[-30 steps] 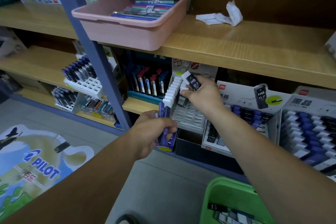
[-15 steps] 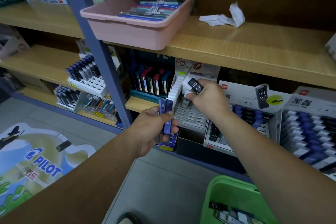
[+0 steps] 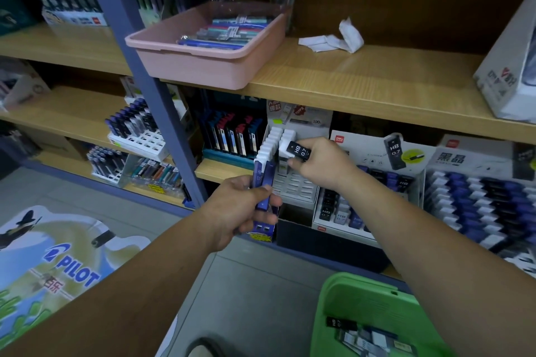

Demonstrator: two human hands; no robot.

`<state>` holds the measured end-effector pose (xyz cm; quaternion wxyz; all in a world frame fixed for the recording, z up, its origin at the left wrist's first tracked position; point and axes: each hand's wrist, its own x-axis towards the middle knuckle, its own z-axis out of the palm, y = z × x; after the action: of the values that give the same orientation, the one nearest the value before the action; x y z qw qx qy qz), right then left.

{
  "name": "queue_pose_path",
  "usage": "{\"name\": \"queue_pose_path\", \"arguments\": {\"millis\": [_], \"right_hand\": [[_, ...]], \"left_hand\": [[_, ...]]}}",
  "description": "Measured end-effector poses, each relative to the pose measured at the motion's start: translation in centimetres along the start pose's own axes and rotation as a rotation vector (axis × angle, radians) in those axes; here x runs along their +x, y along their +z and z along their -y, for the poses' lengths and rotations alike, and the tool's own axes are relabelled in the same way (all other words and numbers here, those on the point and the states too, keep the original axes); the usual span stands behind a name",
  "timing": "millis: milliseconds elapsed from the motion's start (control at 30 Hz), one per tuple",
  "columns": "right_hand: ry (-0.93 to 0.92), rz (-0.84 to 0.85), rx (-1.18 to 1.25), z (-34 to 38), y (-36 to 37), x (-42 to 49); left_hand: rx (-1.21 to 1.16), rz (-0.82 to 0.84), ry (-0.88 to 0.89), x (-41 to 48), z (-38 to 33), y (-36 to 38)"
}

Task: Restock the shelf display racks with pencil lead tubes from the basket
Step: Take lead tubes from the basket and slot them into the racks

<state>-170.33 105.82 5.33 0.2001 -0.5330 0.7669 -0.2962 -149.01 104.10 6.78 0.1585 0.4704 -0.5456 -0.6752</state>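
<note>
A wooden shelf (image 3: 362, 81) runs across the far side. On it a pink tray (image 3: 203, 66) of pens stands to the left and a crumpled paper (image 3: 336, 38) lies near the middle. On the floor at the near left lies a poster (image 3: 58, 264) printed PILOT.

The green basket (image 3: 348, 298) sits at the near right. The bottom edge and the right forearm cut it off, so only a few loose tubes (image 3: 365, 336) show inside, one black and marked HB.

Under the shelf stands a white rack (image 3: 293, 185) with empty slots near its front and two rows of white caps (image 3: 271, 145) behind. A fuller rack (image 3: 478, 206) of blue, black and white tubes stands further right; its print is blurred.

The left hand (image 3: 232, 211) curls round two blue tubes (image 3: 264, 180) held upright just left of the white rack, with the thumb laid across them. The fingers hide their lower ends.

The right hand (image 3: 322, 165) pinches a black tube (image 3: 298, 151) with a white cap, marked HB 0.7. It lies tilted over the right row of caps. Whether it touches the rack I cannot tell.
</note>
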Motion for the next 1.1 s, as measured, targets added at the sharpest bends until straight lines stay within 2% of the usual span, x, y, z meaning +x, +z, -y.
{"name": "queue_pose_path", "arguments": {"millis": [67,167,267,500,633,767,833,933,1100], "right_hand": [[0.004,-0.081,0.041,0.1,0.6,0.0],[0.067,-0.192,0.244,0.6,1.6,0.7],[0.134,-0.232,0.296,0.7,2.0,1.9],[0.103,-0.203,0.071,0.7,2.0,2.9],[0.01,-0.129,0.126,0.7,0.6,0.2],[0.029,-0.175,0.312,0.8,-4.0,-4.4],[0.029,-0.117,0.328,0.5,-6.3,-7.5],[0.059,-0.025,0.277,-1.0,-8.2,-12.0],[0.199,-0.025,0.333,-3.6,-11.7,-18.2]], "left_hand": [[0.013,-0.015,-0.002,0.0,0.0,-0.1],[0.012,-0.016,-0.008,0.2,0.1,-0.4],[0.01,-0.013,-0.008,0.4,0.2,-0.8],[-0.018,-0.022,0.033,0.6,-0.1,-1.0],[0.005,-0.03,0.061,0.4,-0.4,-0.8],[0.104,0.044,0.107,-0.8,-1.2,0.2],[0.176,0.09,0.135,-1.9,-1.9,1.6],[0.21,0.156,0.167,-3.5,-2.7,4.7],[0.162,0.173,0.233,-4.5,-3.4,11.3]]}}
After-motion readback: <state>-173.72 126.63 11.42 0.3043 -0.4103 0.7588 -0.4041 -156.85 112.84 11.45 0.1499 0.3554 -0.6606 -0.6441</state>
